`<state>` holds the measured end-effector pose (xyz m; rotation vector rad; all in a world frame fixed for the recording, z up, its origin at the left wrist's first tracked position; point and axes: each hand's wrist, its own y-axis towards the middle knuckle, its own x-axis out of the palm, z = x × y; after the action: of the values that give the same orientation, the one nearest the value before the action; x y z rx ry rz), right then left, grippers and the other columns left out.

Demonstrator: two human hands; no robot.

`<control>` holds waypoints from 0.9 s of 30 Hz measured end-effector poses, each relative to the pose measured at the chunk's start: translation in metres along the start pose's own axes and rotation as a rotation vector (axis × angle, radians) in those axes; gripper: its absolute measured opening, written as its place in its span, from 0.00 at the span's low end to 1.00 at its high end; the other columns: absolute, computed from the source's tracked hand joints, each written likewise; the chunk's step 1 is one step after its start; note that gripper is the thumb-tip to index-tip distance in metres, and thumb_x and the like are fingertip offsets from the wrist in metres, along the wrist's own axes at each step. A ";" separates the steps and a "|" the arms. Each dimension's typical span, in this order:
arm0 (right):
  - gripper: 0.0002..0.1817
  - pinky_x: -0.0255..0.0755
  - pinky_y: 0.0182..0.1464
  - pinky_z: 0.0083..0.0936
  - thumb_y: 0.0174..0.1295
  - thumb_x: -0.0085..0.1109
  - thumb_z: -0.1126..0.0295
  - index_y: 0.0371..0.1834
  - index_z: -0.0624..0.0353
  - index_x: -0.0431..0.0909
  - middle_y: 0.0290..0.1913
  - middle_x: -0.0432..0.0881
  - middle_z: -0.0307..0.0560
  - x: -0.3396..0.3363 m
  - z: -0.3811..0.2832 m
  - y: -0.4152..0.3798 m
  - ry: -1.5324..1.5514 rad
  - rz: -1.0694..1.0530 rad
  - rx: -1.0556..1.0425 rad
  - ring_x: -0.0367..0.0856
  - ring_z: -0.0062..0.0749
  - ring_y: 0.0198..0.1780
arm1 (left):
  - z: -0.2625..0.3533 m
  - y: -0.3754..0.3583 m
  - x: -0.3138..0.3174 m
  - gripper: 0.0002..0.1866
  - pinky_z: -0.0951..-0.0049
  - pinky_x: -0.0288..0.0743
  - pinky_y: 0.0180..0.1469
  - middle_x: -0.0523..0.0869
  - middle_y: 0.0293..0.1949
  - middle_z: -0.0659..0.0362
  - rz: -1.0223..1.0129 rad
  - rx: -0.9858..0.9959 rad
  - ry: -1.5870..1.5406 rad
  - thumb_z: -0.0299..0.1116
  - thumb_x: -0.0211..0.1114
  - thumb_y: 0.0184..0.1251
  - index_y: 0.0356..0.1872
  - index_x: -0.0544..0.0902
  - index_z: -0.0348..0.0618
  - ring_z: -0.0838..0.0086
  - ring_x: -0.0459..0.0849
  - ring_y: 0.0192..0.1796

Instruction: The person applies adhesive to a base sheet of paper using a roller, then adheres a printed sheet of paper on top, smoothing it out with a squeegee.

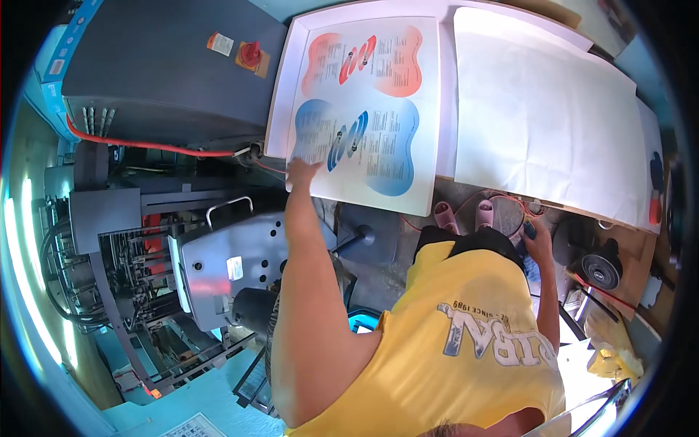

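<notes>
My left hand [302, 173] reaches out to the near left corner of a large printed sheet [357, 113]. Its fingers are apart and touch the sheet's edge. One red and one blue rounded design with small text are printed on the white paper. The sheet lies on a white-edged board or tray [279, 120]. Down at my right side, my right hand [540, 246] is closed around a small dark blue object [529, 229], whose kind I cannot make out.
White paper [546, 109] covers a surface on the right. A dark grey cabinet [175, 58] with a red rotary switch [251, 54] stands at left. Below it is a printing-type machine [240, 255]. Red hose [160, 148] runs along the cabinet. A round black part [601, 269] is at right.
</notes>
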<state>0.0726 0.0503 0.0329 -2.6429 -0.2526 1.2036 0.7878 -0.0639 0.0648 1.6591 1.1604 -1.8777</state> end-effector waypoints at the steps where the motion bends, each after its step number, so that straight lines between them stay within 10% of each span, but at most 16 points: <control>1: 0.23 0.76 0.54 0.43 0.54 0.73 0.66 0.53 0.62 0.82 0.45 0.86 0.65 -0.005 -0.011 -0.005 -0.043 0.057 -0.017 0.85 0.60 0.52 | -0.022 0.022 0.004 0.59 0.23 0.66 0.64 0.69 0.75 0.48 -0.058 -0.052 -0.007 0.68 0.80 0.41 0.73 0.69 0.41 0.46 0.66 0.76; 8: 0.24 0.76 0.53 0.45 0.52 0.74 0.64 0.52 0.60 0.82 0.44 0.86 0.66 -0.025 -0.022 -0.019 -0.102 -0.025 0.162 0.84 0.62 0.50 | -0.103 0.074 0.051 0.61 0.55 0.73 0.70 0.82 0.62 0.39 -0.099 -0.070 -0.215 0.68 0.85 0.30 0.64 0.77 0.30 0.49 0.79 0.67; 17: 0.24 0.77 0.50 0.47 0.54 0.74 0.62 0.55 0.57 0.82 0.42 0.86 0.64 -0.026 -0.037 0.002 -0.181 -0.071 0.118 0.85 0.63 0.48 | -0.087 0.043 0.021 0.59 0.42 0.71 0.70 0.65 0.73 0.42 -0.069 -0.098 -0.115 0.64 0.85 0.34 0.67 0.73 0.38 0.42 0.66 0.75; 27: 0.23 0.76 0.53 0.47 0.54 0.73 0.63 0.53 0.58 0.82 0.44 0.86 0.63 -0.023 -0.056 0.017 -0.220 -0.100 0.121 0.83 0.62 0.51 | -0.100 0.054 0.038 0.54 0.45 0.71 0.69 0.71 0.69 0.42 -0.001 -0.041 -0.166 0.58 0.86 0.37 0.65 0.74 0.37 0.44 0.69 0.72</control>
<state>0.1011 0.0212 0.0802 -2.3673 -0.3338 1.4295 0.8817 -0.0092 0.0147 1.4507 1.1233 -1.9377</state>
